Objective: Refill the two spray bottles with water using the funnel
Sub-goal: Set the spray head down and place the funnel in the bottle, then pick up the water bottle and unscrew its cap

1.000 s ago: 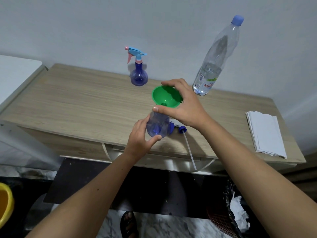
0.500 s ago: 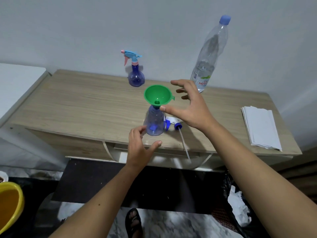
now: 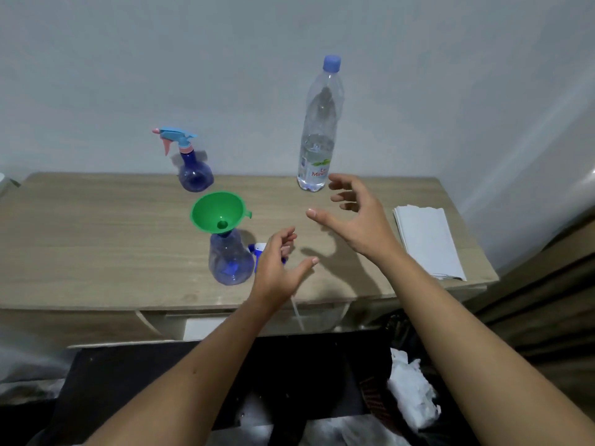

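Right hand [image 3: 357, 217] is being held wide beside the water bottle [image 3: 317, 136] near the surface's back edge; tall, light, likely tippy, best gripped mid-body.

Two spray bottles [image 3: 196, 175] [image 3: 230, 260], one funnel [image 3: 217, 212], one water bottle [image 3: 317, 133], one paper stack [image 3: 425, 239], two hands [image 3: 277, 272] [image 3: 357, 220].

pale grey wall [image 3: 128, 59] behind light wood table [image 3: 80, 236]; dark floor [image 3: 145, 381] below.
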Tool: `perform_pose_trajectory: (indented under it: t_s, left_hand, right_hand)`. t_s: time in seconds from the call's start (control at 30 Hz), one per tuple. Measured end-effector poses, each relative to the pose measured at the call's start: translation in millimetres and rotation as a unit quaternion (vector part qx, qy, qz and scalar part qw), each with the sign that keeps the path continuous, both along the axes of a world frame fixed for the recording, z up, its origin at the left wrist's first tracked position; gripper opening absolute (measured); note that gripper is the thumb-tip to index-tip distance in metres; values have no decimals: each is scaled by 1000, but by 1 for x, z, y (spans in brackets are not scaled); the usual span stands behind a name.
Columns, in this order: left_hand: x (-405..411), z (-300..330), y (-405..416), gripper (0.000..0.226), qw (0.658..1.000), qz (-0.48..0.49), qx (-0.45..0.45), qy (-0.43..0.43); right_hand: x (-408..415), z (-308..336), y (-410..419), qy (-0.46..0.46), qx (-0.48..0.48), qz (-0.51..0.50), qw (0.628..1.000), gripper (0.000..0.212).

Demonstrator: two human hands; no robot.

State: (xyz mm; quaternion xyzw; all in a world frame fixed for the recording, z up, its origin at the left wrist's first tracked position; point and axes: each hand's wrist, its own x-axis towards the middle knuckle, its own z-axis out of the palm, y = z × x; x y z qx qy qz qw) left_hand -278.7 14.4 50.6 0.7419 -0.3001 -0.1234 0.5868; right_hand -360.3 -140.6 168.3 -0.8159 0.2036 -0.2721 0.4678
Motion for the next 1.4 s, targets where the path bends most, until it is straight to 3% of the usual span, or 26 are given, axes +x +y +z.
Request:
perform_pose_trajectory:
  t_s: [0.43, 0.67, 0.73, 0.83, 0.97, 1.4]
  left_hand:
    - [99, 2, -149, 91, 998, 56, -6, 10]
    - [152, -7, -205, 120, 990, 102, -35, 90]
    - [159, -9, -211, 116, 989, 88, -53, 109]
    - [164, -11, -213, 88, 989, 83, -67, 98]
    - [160, -7, -209, 73, 990, 96, -65, 80]
    - [50, 1, -132, 83, 990, 54, -52, 116]
  right_hand:
    - [95, -18, -132, 13, 4, -22, 1000, 82]
    - [160, -26, -175, -5, 39, -7, 999, 107]
    - [176, -27, -180, -25, 52, -10, 998, 106]
    - [186, -28, -183, -34, 65, -9, 997, 89]
    - [182, -24, -179, -49, 77, 0, 996, 80]
    - [56, -12, -109, -2, 93, -11, 996, 78]
